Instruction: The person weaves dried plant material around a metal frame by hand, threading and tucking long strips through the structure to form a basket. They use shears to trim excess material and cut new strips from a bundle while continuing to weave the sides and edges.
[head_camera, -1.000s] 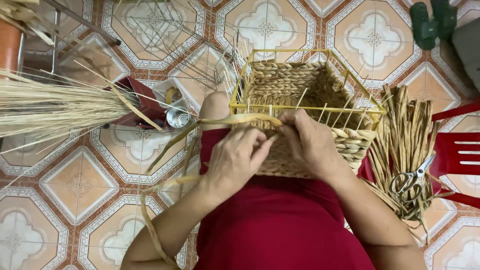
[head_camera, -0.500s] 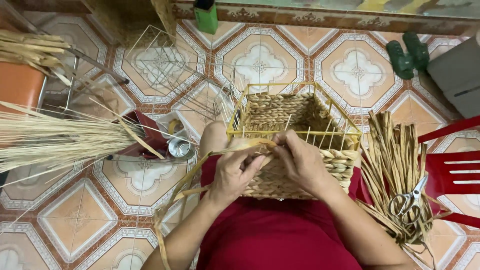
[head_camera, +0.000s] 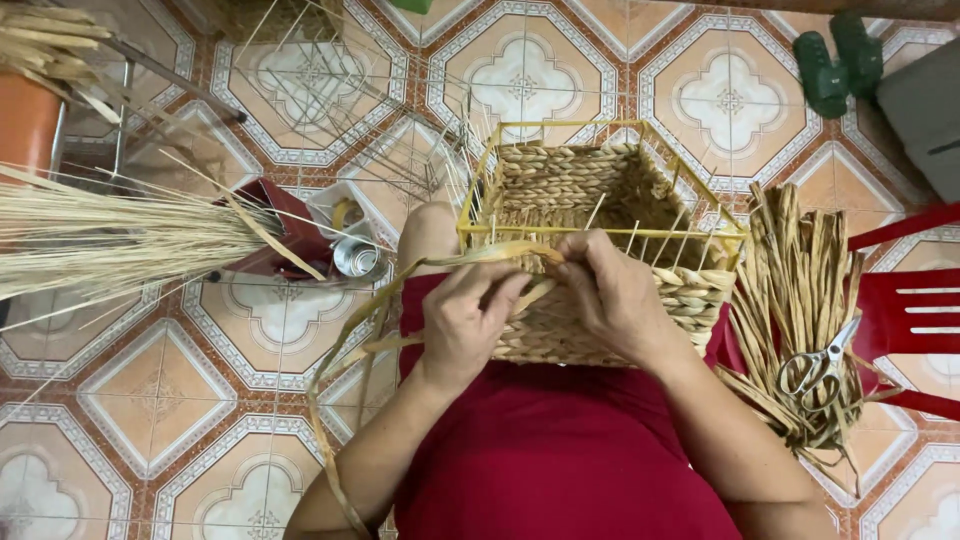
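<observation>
Now the left hand (head_camera: 465, 325) and right hand (head_camera: 610, 295) have drawn closer together, both pinching the flat tan fibre strand (head_camera: 505, 250) at the near rim of the half-woven yellow-framed square basket (head_camera: 600, 200) on the lap; weaving seems to continue; scissors (head_camera: 815, 365) lie apart.

Basket (head_camera: 590, 200): tan braid weave, yellow wire frame. Floor (head_camera: 150, 400): peach/white octagon tiles w/ red-brown borders. Lap cloth (head_camera: 560, 450) dark red. Chair (head_camera: 910, 310) red. Straw bundle (head_camera: 100, 240) pale beige.
</observation>
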